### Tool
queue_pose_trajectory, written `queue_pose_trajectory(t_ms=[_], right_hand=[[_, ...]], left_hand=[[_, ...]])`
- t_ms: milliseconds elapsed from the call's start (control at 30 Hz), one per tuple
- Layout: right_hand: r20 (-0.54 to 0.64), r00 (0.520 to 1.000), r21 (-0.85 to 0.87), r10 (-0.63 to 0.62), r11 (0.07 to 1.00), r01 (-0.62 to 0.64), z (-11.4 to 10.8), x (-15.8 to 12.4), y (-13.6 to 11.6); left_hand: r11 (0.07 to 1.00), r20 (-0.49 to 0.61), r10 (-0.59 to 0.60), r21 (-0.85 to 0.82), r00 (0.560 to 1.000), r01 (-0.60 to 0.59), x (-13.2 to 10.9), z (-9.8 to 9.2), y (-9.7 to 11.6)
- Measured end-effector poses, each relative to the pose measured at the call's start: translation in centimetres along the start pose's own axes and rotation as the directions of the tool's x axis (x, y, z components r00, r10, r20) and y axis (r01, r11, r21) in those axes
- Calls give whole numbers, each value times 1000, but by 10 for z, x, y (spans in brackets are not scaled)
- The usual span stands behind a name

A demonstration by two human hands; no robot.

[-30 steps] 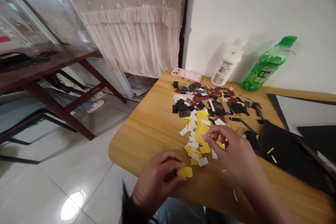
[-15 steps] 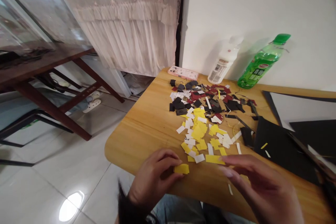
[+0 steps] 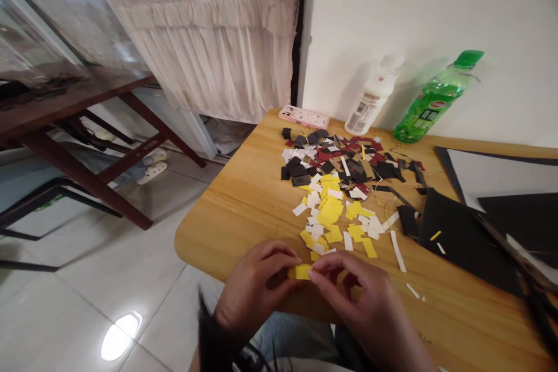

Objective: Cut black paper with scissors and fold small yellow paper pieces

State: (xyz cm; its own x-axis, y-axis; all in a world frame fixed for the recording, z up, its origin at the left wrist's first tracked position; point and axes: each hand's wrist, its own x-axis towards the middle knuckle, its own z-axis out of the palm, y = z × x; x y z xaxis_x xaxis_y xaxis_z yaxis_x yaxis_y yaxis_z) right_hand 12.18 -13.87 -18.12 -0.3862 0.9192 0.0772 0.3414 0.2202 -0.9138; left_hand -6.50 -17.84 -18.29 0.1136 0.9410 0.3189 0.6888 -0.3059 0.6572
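A yellow paper piece point(image 3: 303, 271) was pinched between the left hand point(image 3: 255, 289) and right hand point(image 3: 351, 296), apparently at its ends, over the near edge of the wooden table point(image 3: 244, 209), near scattered paper scraps point(image 3: 329, 210).

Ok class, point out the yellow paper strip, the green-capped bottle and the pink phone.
yellow paper strip point(image 3: 304, 272), head view, its middle
green-capped bottle point(image 3: 426, 114), head view, its label
pink phone point(image 3: 303, 117), head view, its back
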Motion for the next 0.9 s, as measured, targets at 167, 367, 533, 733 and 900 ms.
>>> queue_pose_trajectory(t_ms=[167, 367, 533, 733, 900], right_hand=[[-30, 994, -120, -106, 988, 101, 3, -3, 3], [77, 974, -244, -214, 943, 226, -4, -1, 3], [45, 956, -296, -289, 910, 289, -1, 3, 1], [61, 940, -372, -336, 866, 334, 4, 0, 6], [30, 943, -392, -332, 864, 317, 7, -5, 8]], left_hand=[[1000, -5, -4, 3, 1000, 4, 0, 1, 0], [1000, 6, -4, -15, 1000, 4, 0, 0, 0], [999, 15, -10, -30, 1000, 11, 0, -1, 1], [999, 25, -31, -12, 999, 31, 1, 0, 3], [999, 20, -35, -8, 999, 35, 1, -1, 3]])
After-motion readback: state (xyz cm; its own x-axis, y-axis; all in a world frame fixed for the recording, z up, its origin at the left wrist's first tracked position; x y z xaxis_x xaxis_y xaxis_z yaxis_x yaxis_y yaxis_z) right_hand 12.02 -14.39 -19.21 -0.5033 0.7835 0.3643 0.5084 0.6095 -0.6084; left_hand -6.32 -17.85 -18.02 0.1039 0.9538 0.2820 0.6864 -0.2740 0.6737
